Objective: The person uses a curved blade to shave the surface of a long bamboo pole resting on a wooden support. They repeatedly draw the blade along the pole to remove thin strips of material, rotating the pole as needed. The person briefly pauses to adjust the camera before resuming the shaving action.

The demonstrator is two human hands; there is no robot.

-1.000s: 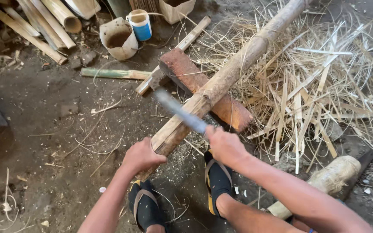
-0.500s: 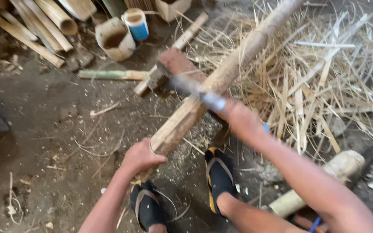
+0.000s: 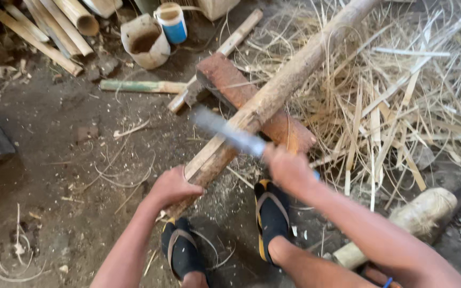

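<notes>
1. Both hands are busy on one piece of work: the left hand [image 3: 171, 188] is closed around the near end of a long bamboo pole [image 3: 289, 80], and the right hand [image 3: 288, 169] is closed on the handle of a knife [image 3: 228, 132].
2. From the left hand the bamboo pole runs up and away to the right, and it lies across a reddish wooden block [image 3: 225, 82] that sits beyond both hands.
3. To the right of the right hand, a large heap of dry bamboo strips [image 3: 401, 101] covers the ground.
4. Near the right forearm lies a short pale log [image 3: 420, 213].
5. Far beyond the left hand stand a dirty white bucket [image 3: 144, 42] and a blue and white cup [image 3: 172, 22].
6. From the right hand the blade of the knife, blurred, points left and touches the bamboo pole just beyond the left hand.
7. Below the hands two feet in black sandals [image 3: 273, 213] stand on the dirt floor [image 3: 54, 160].
</notes>
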